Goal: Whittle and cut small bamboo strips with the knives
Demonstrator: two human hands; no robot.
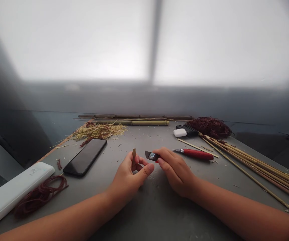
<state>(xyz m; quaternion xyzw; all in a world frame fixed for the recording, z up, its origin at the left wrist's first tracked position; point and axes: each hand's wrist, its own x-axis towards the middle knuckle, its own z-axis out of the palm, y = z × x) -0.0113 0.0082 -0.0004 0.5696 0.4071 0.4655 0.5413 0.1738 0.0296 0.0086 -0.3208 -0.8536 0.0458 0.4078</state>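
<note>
Between the fingers of my left hand (130, 172) is a short bamboo strip (134, 153), its upper end standing clear of the fingertips. My right hand (175, 170) is closed around a utility knife (152, 155). The dark blade points left toward the strip, with a gap between them. Most of the knife's handle is hidden in my palm. Just beyond my right hand lies a red-handled carving knife (198, 154), its small blade pointing left.
A phone (86, 157), a white device (16, 194) and a brown cord coil (42, 194) lie left. Shavings (99, 131) and bamboo poles (134, 123) are at the back. Rightward are a cord heap (209, 126), a white case (179, 133) and several bamboo sticks (255, 164).
</note>
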